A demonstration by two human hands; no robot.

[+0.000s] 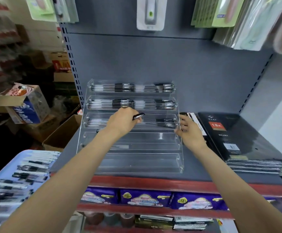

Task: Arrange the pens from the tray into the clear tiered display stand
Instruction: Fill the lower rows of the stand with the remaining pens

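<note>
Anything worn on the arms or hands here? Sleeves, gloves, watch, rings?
Both forearms are bare as far as the frame shows: no sleeves, no gloves, no watch or wristband. The left hand and right hand look bare too; the frame is too blurred to rule out a ring.

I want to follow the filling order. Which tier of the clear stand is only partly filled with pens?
The third tier from the top: pens lie at both ends with a gap between. The two tiers above look full; the lower ones hold none.
</note>
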